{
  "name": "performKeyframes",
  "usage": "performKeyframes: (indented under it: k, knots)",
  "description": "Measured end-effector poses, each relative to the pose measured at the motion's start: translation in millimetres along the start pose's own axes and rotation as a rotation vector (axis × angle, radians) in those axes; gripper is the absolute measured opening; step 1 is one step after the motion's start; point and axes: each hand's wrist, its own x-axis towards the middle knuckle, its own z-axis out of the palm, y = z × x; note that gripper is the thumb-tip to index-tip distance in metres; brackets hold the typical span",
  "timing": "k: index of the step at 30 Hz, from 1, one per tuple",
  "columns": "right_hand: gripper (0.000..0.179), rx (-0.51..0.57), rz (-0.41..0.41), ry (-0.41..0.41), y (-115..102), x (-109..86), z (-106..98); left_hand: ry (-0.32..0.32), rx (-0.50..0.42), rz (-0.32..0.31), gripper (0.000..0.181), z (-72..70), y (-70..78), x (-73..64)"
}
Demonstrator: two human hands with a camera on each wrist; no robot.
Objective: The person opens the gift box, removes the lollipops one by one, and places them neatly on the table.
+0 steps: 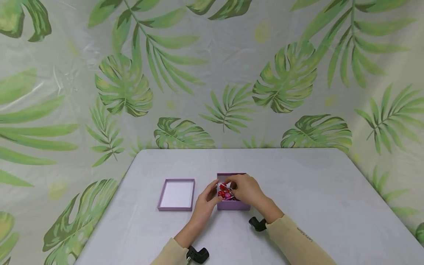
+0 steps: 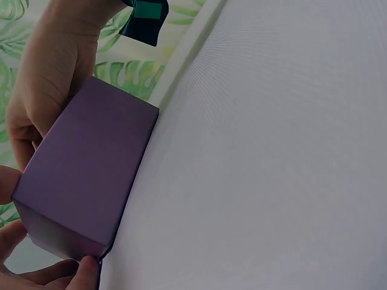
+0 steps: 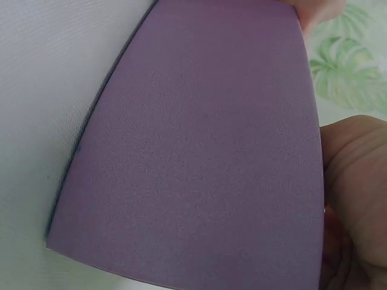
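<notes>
An uncovered purple box stands on the table with several small red and pink wrapped pieces inside, which look like candies. My left hand holds the box at its left side, the thumb at the near left corner of the rim. In the left wrist view, its fingers lie along the side and low corner of the purple box. My right hand reaches over the right wall with bent fingers down among the wrapped pieces. Its fingertips are largely hidden, so I cannot tell whether they pinch one.
Left of the box lies a shallow purple-rimmed lid, its white inside facing up. The white table runs back to a leaf-patterned curtain. A black wrist camera sticks out from the left wrist, another black camera from the right.
</notes>
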Motion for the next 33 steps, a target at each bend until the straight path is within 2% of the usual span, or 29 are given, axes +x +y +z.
performKeyframes:
  k: [5, 11, 18, 23, 29, 33]
  knots:
    - [0.025, 0.030, 0.000, -0.003, 2.4, -0.6, -1.3, -0.004, 0.002, -0.002, 0.060, 0.4, 0.1, -0.7]
    - [0.024, 0.094, 0.021, -0.029, 2.6, -4.6, -12.7, -0.016, -0.015, 0.004, 0.060, 1.5, -0.2, -1.0]
    - [0.013, -0.037, -0.029, -0.021, 1.5, -8.9, -28.2, -0.020, -0.012, -0.009, 0.061, 0.1, -1.4, -1.2]
    - [0.008, -0.093, -0.075, -0.040, -0.2, -13.0, -38.8, -0.026, -0.009, -0.011, 0.061, -0.8, -1.2, -2.4]
    - [0.013, -0.146, -0.145, -0.062, -0.5, -15.9, -45.7, -0.026, -0.012, 0.001, 0.061, -1.3, -1.0, -4.3]
    - [0.016, -0.145, -0.173, -0.076, 1.5, -16.9, -47.3, -0.025, -0.007, 0.003, 0.061, -1.5, -0.5, -4.2]
